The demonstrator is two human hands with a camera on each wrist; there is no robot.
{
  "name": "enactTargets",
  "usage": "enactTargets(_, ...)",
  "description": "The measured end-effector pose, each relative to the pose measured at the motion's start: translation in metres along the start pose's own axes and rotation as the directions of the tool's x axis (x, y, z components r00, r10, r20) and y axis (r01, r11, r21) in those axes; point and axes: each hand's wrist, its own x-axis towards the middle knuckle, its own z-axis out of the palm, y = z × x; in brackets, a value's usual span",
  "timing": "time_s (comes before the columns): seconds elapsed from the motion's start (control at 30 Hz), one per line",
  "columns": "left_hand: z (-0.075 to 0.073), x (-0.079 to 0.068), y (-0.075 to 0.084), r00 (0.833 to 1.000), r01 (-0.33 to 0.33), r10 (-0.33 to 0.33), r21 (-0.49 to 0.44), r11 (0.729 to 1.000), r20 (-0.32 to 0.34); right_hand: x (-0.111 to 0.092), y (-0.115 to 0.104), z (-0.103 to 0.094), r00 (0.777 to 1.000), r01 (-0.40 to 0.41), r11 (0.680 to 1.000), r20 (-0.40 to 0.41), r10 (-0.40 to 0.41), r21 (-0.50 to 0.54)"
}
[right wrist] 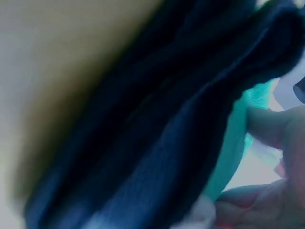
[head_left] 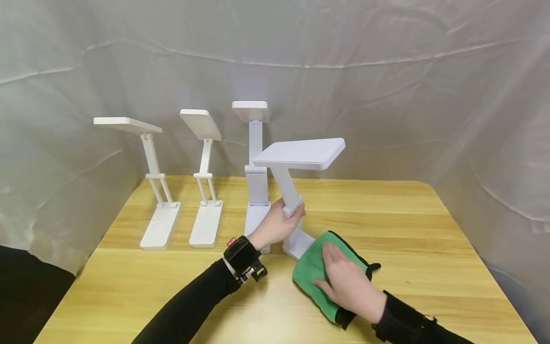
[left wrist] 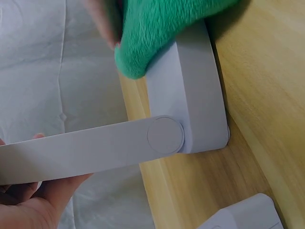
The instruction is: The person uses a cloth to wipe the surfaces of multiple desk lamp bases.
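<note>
My left hand [head_left: 277, 224] grips the arm of a white folding desk lamp [head_left: 301, 153] near its middle joint, fingers and thumb round it. In the left wrist view the arm meets the thick lamp base [left wrist: 200, 95] at a round hinge. A green cloth [head_left: 315, 267] with black edging covers part of that base. On top of the cloth lies my right hand [head_left: 350, 282], fingers fairly straight and thumb spread, pressing it against the base. The right wrist view is blurred by the cloth's dark edge [right wrist: 157, 129].
Three more white desk lamps stand unfolded to the left: one lamp [head_left: 161, 224] farthest left, another lamp [head_left: 206, 224] beside it, and a third lamp [head_left: 257, 186] close behind my left hand. A grey curtain [head_left: 386, 95] hangs behind the wooden table [head_left: 429, 286].
</note>
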Motion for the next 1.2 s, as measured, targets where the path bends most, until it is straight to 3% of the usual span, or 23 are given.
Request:
enactTargets(0.07, -0.001, -0.001, 0.000, 1.000, 0.001, -0.001, -0.005, 1.000, -0.002, 0.009, -0.005, 0.006, 1.000, 0.012, 0.996, 0.020, -0.010, -0.088)
enactTargets(0.3, 0.001, -0.001, 0.001, 1.000, -0.014, 0.014, -0.021, 1.000, 0.009, 0.044, -0.015, 0.022, 0.993, 0.098, 0.962, -0.031, -0.110, -0.253)
enactTargets(0.53, 0.000, 0.001, 0.001, 0.999, -0.025, 0.024, 0.012, 1.000, 0.024, 0.027, -0.006, 0.003, 0.998, 0.008, 0.992, 0.056, -0.001, -0.127)
enactTargets(0.7, -0.003, 0.001, -0.001, 1.000, -0.011, 0.010, 0.031, 0.999, 0.027, 0.018, 0.000, -0.007, 0.989, -0.087, 0.992, 0.111, 0.098, -0.096)
enactTargets(1.0, -0.003, 0.000, 0.000, 0.999, -0.036, 0.036, 0.035, 0.999, 0.018, 0.051, 0.006, 0.010, 0.994, -0.099, 0.986, 0.062, 0.092, 0.131)
enactTargets(1.2, -0.003, -0.001, 0.000, 0.999, -0.034, 0.033, 0.058, 0.998, 0.006, 0.039, 0.013, 0.008, 0.986, -0.151, 0.969, 0.099, 0.134, 0.197)
